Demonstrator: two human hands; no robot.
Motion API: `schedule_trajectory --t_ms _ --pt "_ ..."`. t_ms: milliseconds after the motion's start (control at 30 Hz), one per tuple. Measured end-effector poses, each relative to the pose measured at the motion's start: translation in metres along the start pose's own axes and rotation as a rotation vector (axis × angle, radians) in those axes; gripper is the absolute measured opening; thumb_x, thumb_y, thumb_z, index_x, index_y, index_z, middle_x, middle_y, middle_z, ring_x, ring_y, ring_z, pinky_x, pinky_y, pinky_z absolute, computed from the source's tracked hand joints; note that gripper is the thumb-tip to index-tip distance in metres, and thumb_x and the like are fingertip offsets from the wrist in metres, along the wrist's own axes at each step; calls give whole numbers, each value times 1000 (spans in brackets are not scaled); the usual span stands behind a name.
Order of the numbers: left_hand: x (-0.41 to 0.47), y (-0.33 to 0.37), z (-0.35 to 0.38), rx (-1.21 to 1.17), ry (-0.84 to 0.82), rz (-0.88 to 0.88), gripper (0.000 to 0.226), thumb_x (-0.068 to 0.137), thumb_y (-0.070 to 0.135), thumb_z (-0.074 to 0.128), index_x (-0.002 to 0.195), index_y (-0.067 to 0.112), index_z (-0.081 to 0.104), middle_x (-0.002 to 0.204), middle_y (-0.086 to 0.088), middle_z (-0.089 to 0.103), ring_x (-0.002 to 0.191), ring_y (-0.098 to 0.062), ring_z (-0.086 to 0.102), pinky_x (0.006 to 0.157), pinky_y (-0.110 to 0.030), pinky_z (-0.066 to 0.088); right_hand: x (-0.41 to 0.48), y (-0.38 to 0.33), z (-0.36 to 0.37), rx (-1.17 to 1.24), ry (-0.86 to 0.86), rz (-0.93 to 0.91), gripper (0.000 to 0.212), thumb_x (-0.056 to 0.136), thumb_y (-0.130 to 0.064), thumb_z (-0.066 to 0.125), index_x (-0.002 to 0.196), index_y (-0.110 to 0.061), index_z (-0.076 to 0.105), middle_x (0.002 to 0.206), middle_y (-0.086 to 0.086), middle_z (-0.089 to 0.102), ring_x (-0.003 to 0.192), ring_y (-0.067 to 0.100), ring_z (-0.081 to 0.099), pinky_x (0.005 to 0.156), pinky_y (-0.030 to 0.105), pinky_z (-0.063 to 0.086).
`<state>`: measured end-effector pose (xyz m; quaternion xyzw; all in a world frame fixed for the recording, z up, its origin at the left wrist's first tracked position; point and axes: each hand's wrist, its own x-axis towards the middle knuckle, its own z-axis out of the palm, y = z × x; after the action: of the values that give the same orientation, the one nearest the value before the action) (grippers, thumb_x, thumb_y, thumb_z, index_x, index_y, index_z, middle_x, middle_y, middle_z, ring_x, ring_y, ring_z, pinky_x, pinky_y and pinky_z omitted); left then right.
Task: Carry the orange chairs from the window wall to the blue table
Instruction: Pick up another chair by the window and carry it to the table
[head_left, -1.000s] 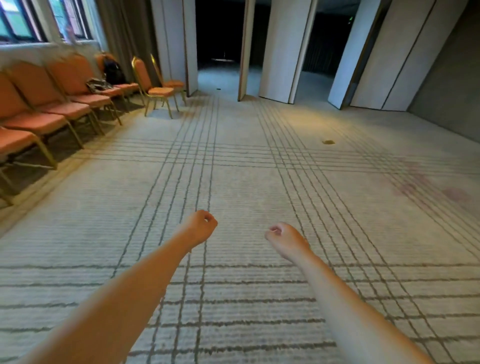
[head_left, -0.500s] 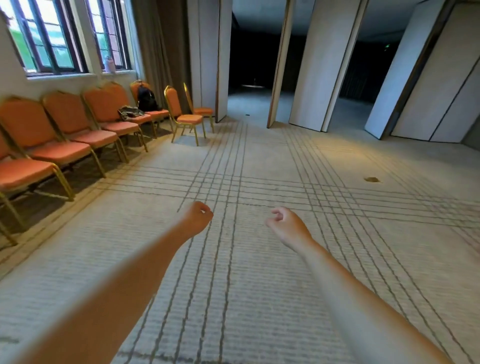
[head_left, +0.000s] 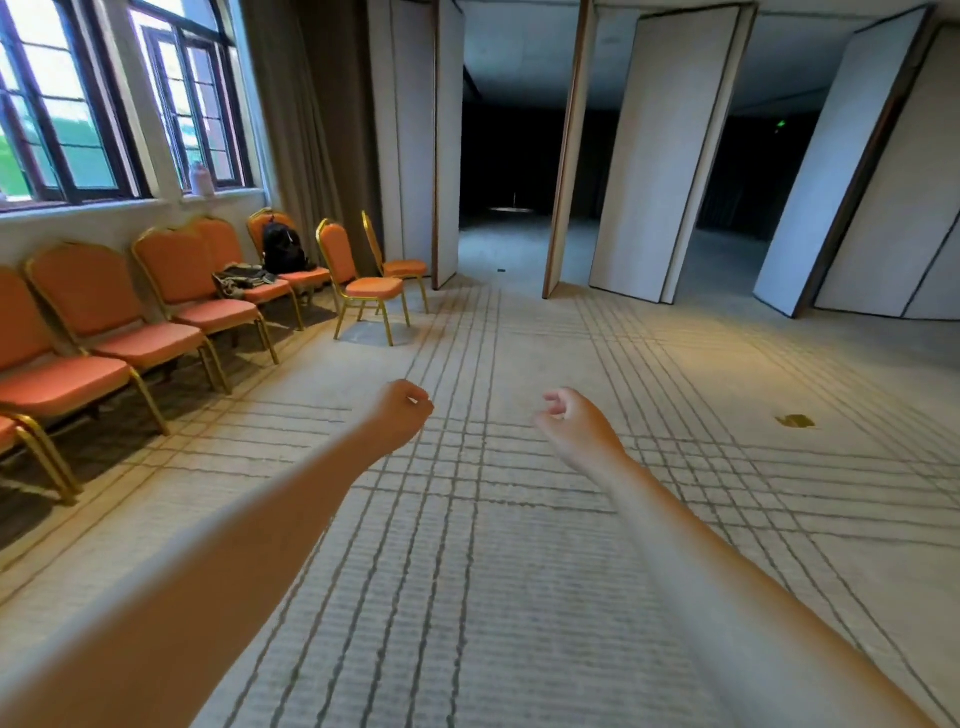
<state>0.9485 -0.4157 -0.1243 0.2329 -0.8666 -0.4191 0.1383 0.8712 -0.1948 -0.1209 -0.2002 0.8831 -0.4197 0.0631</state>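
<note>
Along the left wall, under the windows (head_left: 78, 104), a row of chairs (head_left: 156, 312), seats facing the room. On the far seat of that row, a backpack (head_left: 283, 248); on the next seat nearer, a bundle of cloth (head_left: 241, 275). On the windowsill above, a bottle (head_left: 200, 179). Past the row's far end, further out on the carpet (head_left: 519, 597), a loose chair (head_left: 363, 285), with a second loose chair (head_left: 400, 267) just behind. Beyond, a curtain (head_left: 311, 130) and folding wall panels (head_left: 660, 156). In front, above the carpet, left hand (head_left: 402, 415) and right hand (head_left: 576, 426), side by side, apart.
</note>
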Motion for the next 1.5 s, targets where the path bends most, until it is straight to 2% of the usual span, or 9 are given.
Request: schedule_trajectory --t_ms 133,300,400,500,800,1033,1200,1300,1500 --pt "123 29 5 -48 72 16 26 95 14 57 116 -2 60 85 -6 56 66 -13 50 58 -24 42 135 -9 -14 -7 -29 -59 51 94 -40 54 140 -21 46 139 3 51 114 17 54 92 35 47" --pt "255 54 -2 3 83 8 13 99 21 51 106 13 59 78 0 54 63 -9 49 53 -16 38 282 -23 -20 -24 -57 -108 53 92 -39 58 141 -21 45 140 2 50 123 19 52 93 33 43" --pt "346 55 -1 118 118 19 13 97 35 51 98 26 59 94 -3 65 84 -20 62 73 -30 54 375 -25 -18 -24 -57 -140 55 92 -39 58 142 -23 44 141 1 49 125 18 51 98 35 44" --pt "460 57 9 124 133 22 16 95 40 52 97 28 61 100 -3 66 93 -23 64 87 -42 53 488 -24 -13 -39 -50 -179 54 92 -38 58 142 -22 44 142 2 48 127 19 49 102 37 43" --pt "744 75 32 81 105 27 15 96 32 51 96 24 63 93 2 64 87 -18 63 79 -34 51 758 -26 -15 -34 -44 -169 53 92 -39 58 142 -26 44 140 -1 48 124 17 50 100 38 44" --pt "954 68 82 170 101 24 10 97 25 48 88 20 50 85 0 48 71 -12 45 58 -22 36 981 13 2 -23 -68 -120 56 91 -40 61 143 -24 43 141 1 48 126 19 50 104 41 44" --pt "1117 68 109 134 143 -59 14 95 32 50 97 23 61 87 9 54 77 -7 51 71 -28 44 1156 27 10 -15 -105 -162 57 91 -39 61 143 -23 44 141 2 48 126 20 50 104 42 43" --pt "1206 77 124 104 142 -75 12 94 30 51 90 26 61 88 8 58 81 -12 56 74 -31 47 1257 30 12 -21 -118 -169 57 90 -39 60 142 -23 45 140 2 49 125 20 51 102 41 44" --pt "1361 76 143 115 144 -152 11 95 36 53 102 29 58 91 11 56 86 -11 57 82 -32 50 1430 35 34 -43 -181 -160 58 91 -40 60 143 -24 43 141 2 48 126 20 49 99 38 44"
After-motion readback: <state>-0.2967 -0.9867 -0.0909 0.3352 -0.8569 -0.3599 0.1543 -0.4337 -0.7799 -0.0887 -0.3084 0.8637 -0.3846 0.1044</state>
